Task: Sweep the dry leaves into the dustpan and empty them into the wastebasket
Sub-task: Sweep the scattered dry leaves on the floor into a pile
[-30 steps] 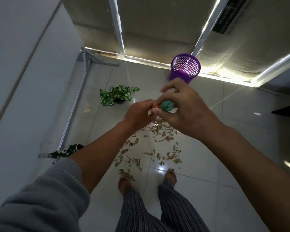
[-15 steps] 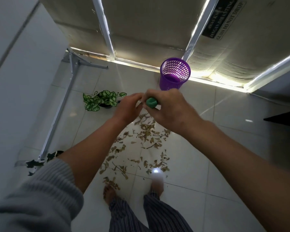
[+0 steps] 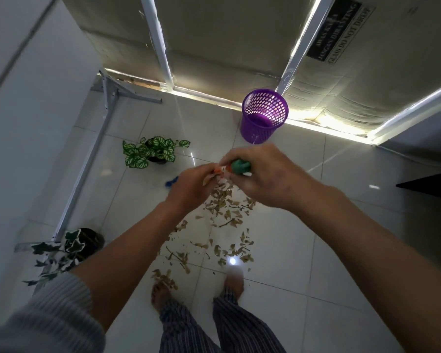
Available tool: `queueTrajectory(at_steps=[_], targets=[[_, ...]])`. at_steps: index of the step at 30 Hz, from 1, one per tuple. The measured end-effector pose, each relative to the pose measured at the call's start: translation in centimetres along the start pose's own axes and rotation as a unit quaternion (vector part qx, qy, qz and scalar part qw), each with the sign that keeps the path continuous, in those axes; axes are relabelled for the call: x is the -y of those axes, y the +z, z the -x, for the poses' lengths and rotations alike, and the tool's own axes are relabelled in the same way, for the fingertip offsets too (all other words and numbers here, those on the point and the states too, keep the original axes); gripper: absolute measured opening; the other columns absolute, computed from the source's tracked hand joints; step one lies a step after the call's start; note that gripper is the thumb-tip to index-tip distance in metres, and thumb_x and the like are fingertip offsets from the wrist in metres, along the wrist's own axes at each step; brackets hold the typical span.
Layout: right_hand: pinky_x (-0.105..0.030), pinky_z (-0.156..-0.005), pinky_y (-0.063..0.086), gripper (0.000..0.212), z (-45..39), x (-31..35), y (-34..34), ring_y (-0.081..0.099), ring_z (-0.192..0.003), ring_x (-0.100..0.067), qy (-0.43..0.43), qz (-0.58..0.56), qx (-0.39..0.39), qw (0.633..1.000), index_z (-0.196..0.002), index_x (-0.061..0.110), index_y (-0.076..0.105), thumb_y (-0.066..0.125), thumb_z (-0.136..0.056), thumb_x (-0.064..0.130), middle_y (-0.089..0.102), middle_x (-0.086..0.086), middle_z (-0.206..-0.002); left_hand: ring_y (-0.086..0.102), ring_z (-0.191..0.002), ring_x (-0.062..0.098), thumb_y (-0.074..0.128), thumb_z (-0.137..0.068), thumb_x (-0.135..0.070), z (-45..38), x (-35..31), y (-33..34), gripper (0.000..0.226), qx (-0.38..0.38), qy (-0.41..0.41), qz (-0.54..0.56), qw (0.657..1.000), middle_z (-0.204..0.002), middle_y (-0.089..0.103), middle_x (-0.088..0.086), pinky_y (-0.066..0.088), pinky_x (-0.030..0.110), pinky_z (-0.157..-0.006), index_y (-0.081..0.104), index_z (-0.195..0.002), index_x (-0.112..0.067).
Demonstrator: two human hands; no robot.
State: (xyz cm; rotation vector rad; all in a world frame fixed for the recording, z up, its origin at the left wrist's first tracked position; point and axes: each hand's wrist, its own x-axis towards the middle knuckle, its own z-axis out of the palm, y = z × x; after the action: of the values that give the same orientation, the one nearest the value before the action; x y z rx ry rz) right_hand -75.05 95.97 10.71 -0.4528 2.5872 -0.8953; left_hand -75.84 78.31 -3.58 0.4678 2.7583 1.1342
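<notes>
Dry leaves (image 3: 224,205) lie scattered over the white floor tiles in front of my bare feet. The purple mesh wastebasket (image 3: 264,115) stands upright beyond them, by the lit gap under the wall. Both my hands are raised together above the leaves. My right hand (image 3: 265,177) grips a green-capped handle (image 3: 239,165), seen end-on. My left hand (image 3: 191,187) pinches an orange-and-white part right beside it. A small blue piece (image 3: 172,180) shows past my left hand; I cannot tell what it is. No dustpan is plainly visible.
A potted plant with green-and-white leaves (image 3: 153,152) stands left of the leaves. A darker potted plant (image 3: 79,243) sits at the near left by a white metal frame leg (image 3: 87,161). A white wall runs along the left. A dark edge (image 3: 428,187) juts in at right.
The view has tilted up a little, showing more wall. My hands stay together on the handle, and the blue piece has come into sight beside my left hand.
</notes>
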Motion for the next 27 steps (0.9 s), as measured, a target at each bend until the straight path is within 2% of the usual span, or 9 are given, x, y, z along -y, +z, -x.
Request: queueTrajectory(at_steps=[4, 7, 10, 15, 17, 19, 22, 24, 27], targets=[[-0.020, -0.081, 0.055, 0.021, 0.3, 2.7, -3.2, 0.064, -0.102, -0.011, -0.006, 0.020, -0.031, 0.999, -0.112, 0.022, 0.071, 0.071, -0.092, 0.020, 0.070, 0.003, -0.111, 0.053, -0.069, -0.012, 0.062, -0.090, -0.015, -1.7, -1.7, -2.2, 0.007, -0.044, 0.042, 0.029, 0.998, -0.076, 0.054, -0.021, 0.033, 0.002, -0.061, 0.065, -0.096, -0.016], [-0.020, -0.081, 0.053, 0.023, 0.9, 3.4, -3.3, 0.063, -0.103, -0.013, 0.001, 0.057, -0.039, 0.998, -0.115, 0.021, 0.070, 0.071, -0.092, 0.018, 0.070, 0.001, -0.113, 0.052, -0.067, -0.018, 0.063, -0.086, -0.004, -2.3, -3.1, -2.4, 0.005, -0.052, 0.050, 0.052, 0.996, -0.069, 0.048, -0.027, 0.033, 0.001, -0.057, 0.064, -0.090, -0.008], [-0.031, -0.087, 0.057, 0.026, 2.0, 2.3, -1.3, 0.065, -0.101, -0.018, 0.036, 0.075, -0.032, 0.996, -0.116, 0.020, 0.070, 0.072, -0.091, 0.017, 0.069, -0.002, -0.112, 0.052, -0.063, -0.017, 0.061, -0.086, -0.002, -2.0, -4.1, -1.1, 0.012, 0.013, 0.011, 0.068, 0.998, -0.070, 0.047, -0.027, 0.035, 0.001, -0.054, 0.060, -0.087, -0.014], [-0.035, -0.085, 0.059, 0.020, 5.1, -0.4, 2.9, 0.068, -0.093, -0.016, 0.103, 0.038, 0.003, 0.994, -0.111, 0.024, 0.072, 0.071, -0.092, 0.020, 0.072, -0.001, -0.104, 0.057, -0.073, 0.009, 0.059, -0.089, -0.011, 1.0, -3.5, 3.8, 0.023, 0.164, -0.029, 0.072, 0.983, -0.075, 0.052, -0.018, 0.038, 0.014, -0.061, 0.055, -0.082, -0.032], [-0.036, -0.084, 0.060, 0.015, 6.5, -1.1, 3.5, 0.067, -0.092, -0.014, 0.121, 0.018, 0.011, 0.992, -0.106, 0.027, 0.073, 0.070, -0.092, 0.023, 0.072, 0.001, -0.101, 0.051, -0.069, 0.004, 0.058, -0.092, -0.013, 2.8, -3.6, 4.9, 0.008, 0.184, -0.035, 0.061, 0.980, -0.073, 0.050, -0.017, 0.034, 0.010, -0.058, 0.062, -0.089, -0.019], [-0.038, -0.083, 0.060, 0.012, 7.4, -1.4, 3.4, 0.066, -0.091, -0.013, 0.128, 0.007, 0.010, 0.992, -0.104, 0.029, 0.073, 0.070, -0.092, 0.025, 0.071, 0.003, -0.100, 0.047, -0.064, -0.002, 0.056, -0.094, -0.016, 3.8, -3.9, 5.1, 0.011, 0.183, -0.026, 0.043, 0.982, -0.072, 0.048, -0.017, 0.035, 0.006, -0.054, 0.063, -0.098, -0.008], [-0.034, -0.085, 0.060, 0.013, 7.8, -0.6, 1.5, 0.064, -0.094, -0.011, 0.123, -0.011, -0.022, 0.992, -0.105, 0.026, 0.071, 0.070, -0.093, 0.023, 0.070, 0.004, -0.102, 0.052, -0.058, -0.007, 0.057, -0.094, -0.014, 3.6, -5.4, 3.9, 0.004, 0.162, -0.005, 0.046, 0.986, -0.069, 0.050, -0.018, 0.039, 0.005, -0.054, 0.060, -0.094, -0.016], [-0.025, -0.082, 0.058, 0.018, 7.8, 0.4, -0.7, 0.062, -0.094, -0.009, 0.110, -0.013, -0.059, 0.992, -0.110, 0.023, 0.070, 0.071, -0.092, 0.023, 0.068, 0.005, -0.103, 0.057, -0.062, -0.003, 0.059, -0.092, -0.013, 2.5, -6.6, 3.0, 0.014, 0.108, 0.017, 0.059, 0.992, -0.072, 0.057, -0.014, 0.041, 0.008, -0.058, 0.055, -0.090, -0.026], [-0.013, -0.072, 0.048, 0.027, 8.1, 1.8, -3.7, 0.058, -0.093, -0.008, 0.097, 0.010, -0.106, 0.990, -0.118, 0.018, 0.069, 0.073, -0.091, 0.022, 0.065, 0.004, -0.105, 0.063, -0.075, 0.006, 0.062, -0.090, -0.013, 1.0, -8.8, 2.1, 0.011, 0.053, 0.033, 0.093, 0.994, -0.083, 0.065, -0.007, 0.048, 0.013, -0.067, 0.059, -0.095, -0.022]])
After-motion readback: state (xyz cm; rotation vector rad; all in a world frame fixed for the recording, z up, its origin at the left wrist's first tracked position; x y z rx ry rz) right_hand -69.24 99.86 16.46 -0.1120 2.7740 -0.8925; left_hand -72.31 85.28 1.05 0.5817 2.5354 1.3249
